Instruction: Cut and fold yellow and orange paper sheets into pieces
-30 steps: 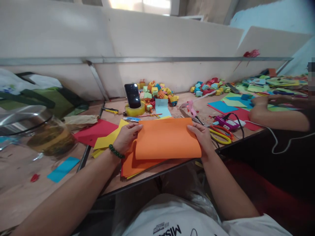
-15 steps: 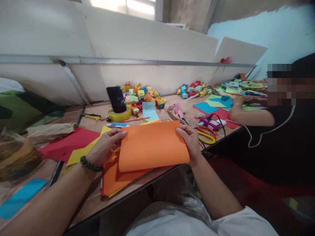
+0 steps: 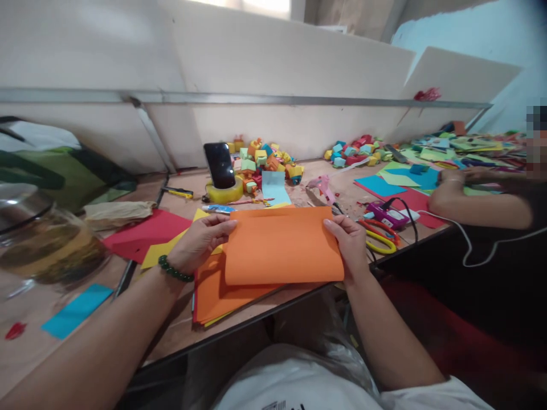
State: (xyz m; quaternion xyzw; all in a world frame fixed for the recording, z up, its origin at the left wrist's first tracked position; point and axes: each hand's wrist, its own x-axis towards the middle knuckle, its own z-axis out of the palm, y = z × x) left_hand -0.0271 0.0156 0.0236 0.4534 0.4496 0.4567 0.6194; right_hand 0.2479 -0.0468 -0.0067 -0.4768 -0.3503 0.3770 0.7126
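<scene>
An orange sheet of paper is held up in front of me, its lower part curving over toward me. My left hand pinches its upper left corner between thumb and fingers, a green bead bracelet on the wrist. At the upper right corner, my right hand pinches the sheet the same way. Beneath it lies a stack of orange paper, with yellow and red edges showing at the bottom. Yellow paper and red paper stick out to the left.
A phone leans on a yellow tape roll. Small paper cubes are heaped behind. Scissors, a pink glue gun and a purple corded device lie right. A glass teapot stands left; a co-worker's arm rests far right.
My view has turned left, so the scene sits further right and more of the teapot shows. Both hands still hold the orange sheet, which is now more level.
</scene>
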